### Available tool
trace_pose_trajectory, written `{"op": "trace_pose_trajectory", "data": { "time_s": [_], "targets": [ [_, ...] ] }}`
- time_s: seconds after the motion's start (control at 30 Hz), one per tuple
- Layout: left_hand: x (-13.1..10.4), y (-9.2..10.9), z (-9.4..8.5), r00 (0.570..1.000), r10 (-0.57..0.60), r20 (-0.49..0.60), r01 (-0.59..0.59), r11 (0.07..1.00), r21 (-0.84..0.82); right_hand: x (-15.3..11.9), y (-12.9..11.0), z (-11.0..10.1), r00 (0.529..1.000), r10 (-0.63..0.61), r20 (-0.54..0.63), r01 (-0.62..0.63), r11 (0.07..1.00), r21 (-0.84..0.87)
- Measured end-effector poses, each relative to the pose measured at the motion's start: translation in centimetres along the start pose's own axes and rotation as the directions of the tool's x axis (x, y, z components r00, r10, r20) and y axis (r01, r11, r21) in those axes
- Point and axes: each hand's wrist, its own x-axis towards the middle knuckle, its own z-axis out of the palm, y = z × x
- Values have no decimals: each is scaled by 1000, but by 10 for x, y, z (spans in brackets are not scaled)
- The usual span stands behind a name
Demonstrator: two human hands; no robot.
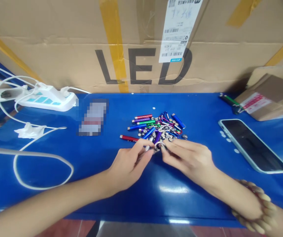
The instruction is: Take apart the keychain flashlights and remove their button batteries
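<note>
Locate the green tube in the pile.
In the head view, the green tube lies in the left part of the pile, beside a blue tube, beyond the left hand.

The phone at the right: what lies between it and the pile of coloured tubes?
In the head view, a few small white discs lie beside the phone, then blue tabletop up to the pile.

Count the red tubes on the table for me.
2 in view: one red tube at the far left edge of the pile, another red tube nearer, just beyond the left hand. More may be hidden.
</note>
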Motion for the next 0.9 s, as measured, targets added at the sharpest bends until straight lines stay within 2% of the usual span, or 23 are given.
{"op": "trace_pose_trajectory", "data": {
  "time_s": [0.1, 0.3, 0.4, 0.5, 0.57, 0.63, 0.7, 0.77, 0.83, 0.9],
  "targets": [
    [1, -2, 2, 1000, -9, -15, 9, 1000, 24, 1, 4, -2, 999, 43, -22, -43, 999, 9],
    [1, -2, 5, 994, 109, -32, -104, 987, 123, 4, 0, -3, 995, 82, -54, -79, 996, 53],
    [3, -1, 5, 996, 18, -88, -13, 998, 63, 5, 6, -3, 991, 131, -19, -130, 990, 48],
    [6, 0, 4, 984, -96, -152, 87, 994, -61, 4, 16, -4, 968, 240, 73, -237, 970, -48],
    [8, -1, 4, 976, -121, -181, 94, 984, -151, 4, 22, -4, 938, 327, 110, -312, 940, -138],
    [9, -1, 4, 972, -124, -200, 82, 975, -206, 5, 24, -5, 923, 372, 103, -355, 922, -152],
    [10, -2, 3, 972, -105, -212, 61, 977, -205, 8, 21, -6, 928, 367, 71, -365, 930, -46],
    [10, -2, 3, 976, -66, -209, 30, 984, -174, 11, 14, -6, 927, 372, 46, -374, 917, 136],
    [9, -2, 3, 979, -25, -205, -7, 988, -153, 12, 7, -5, 906, 413, 95, -421, 849, 318],
    [9, -2, 2, 976, 19, -216, -52, 988, -148, 13, 2, -3, 864, 469, 184, -496, 729, 472]
  ]
}}
